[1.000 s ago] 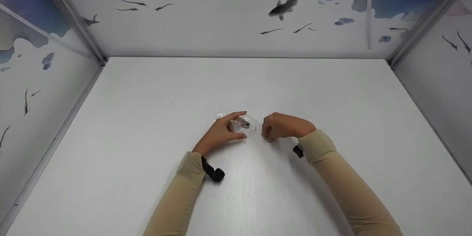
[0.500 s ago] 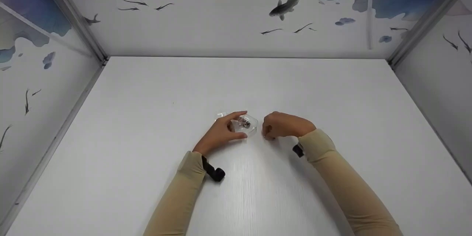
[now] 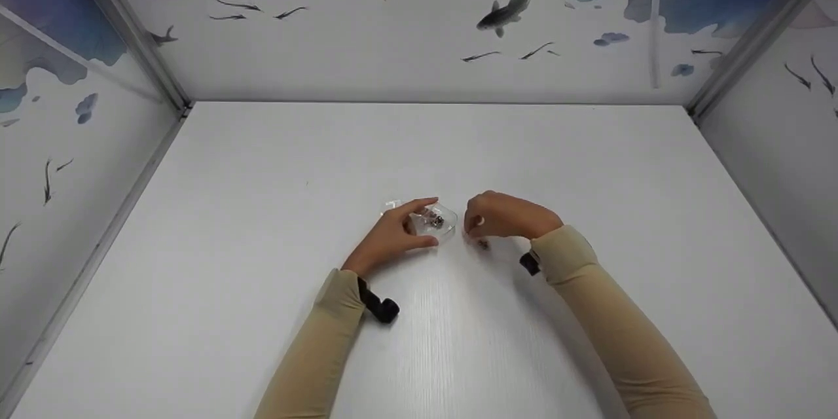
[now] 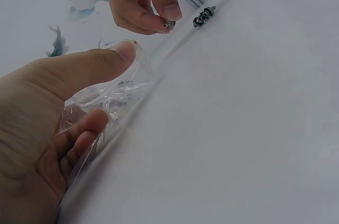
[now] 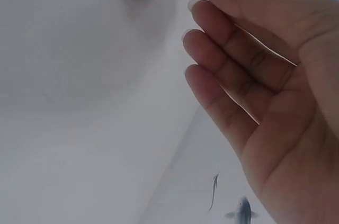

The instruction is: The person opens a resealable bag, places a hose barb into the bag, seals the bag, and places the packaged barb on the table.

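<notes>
Fingers (image 4: 142,18) of the right hand (image 3: 507,215) pinch a small silvery metal piece (image 4: 169,24) at their tips, the others gently bent; from my remote seat I see the left hand (image 3: 389,232) spread in a wide curve, thumb and fingers gripping a clear, crinkled plastic bag (image 4: 114,94) on the white bench (image 3: 445,353). Around them I have white walls (image 3: 419,59) printed with fish and blue patches, beige sleeves (image 3: 311,347), and black wrist cameras (image 3: 387,311). That left hand covers much of the bag, and in the head view the right hand hides its own fingertips from me. Just beside the right hand, apart from the bag, a compact cluster of dark and silver metal pieces (image 3: 483,244) lies on the bench, shiny, with rounded parts bunched together. I make out more dark metal pieces (image 3: 435,221) through the transparent bag, too small to read. Counting, I get two hands, two sleeves, two wrist cameras, one bag, one pinched piece and one cluster; how many pieces sit in the cluster or the bag I cannot tell.
</notes>
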{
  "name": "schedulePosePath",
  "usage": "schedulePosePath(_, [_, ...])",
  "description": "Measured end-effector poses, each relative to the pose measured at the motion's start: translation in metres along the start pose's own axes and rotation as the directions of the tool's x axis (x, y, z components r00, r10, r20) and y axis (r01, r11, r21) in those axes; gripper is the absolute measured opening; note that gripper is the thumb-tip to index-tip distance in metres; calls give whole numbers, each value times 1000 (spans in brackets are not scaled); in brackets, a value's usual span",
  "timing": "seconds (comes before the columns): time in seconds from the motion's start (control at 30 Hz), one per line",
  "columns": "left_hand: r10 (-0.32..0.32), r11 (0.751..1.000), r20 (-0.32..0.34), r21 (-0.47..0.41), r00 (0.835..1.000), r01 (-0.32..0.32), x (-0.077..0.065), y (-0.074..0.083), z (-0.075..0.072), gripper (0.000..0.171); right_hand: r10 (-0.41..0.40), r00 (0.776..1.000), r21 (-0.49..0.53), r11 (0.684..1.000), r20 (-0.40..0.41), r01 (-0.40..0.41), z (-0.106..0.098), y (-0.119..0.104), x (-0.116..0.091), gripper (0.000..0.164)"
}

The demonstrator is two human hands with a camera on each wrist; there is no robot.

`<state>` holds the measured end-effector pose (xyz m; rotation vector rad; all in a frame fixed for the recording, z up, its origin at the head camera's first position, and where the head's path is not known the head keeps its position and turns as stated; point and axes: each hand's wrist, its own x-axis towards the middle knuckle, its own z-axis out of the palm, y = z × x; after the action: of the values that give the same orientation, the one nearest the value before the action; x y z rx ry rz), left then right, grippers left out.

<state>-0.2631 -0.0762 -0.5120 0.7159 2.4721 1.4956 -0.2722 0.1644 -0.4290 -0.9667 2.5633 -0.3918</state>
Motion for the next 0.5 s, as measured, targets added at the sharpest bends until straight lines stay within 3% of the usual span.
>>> schedulePosePath(0.5, [4, 1000, 2, 18, 1000, -4, 0, 2, 0, 70, -102, 992, -78, 992, -70, 97, -11, -8, 5, 9])
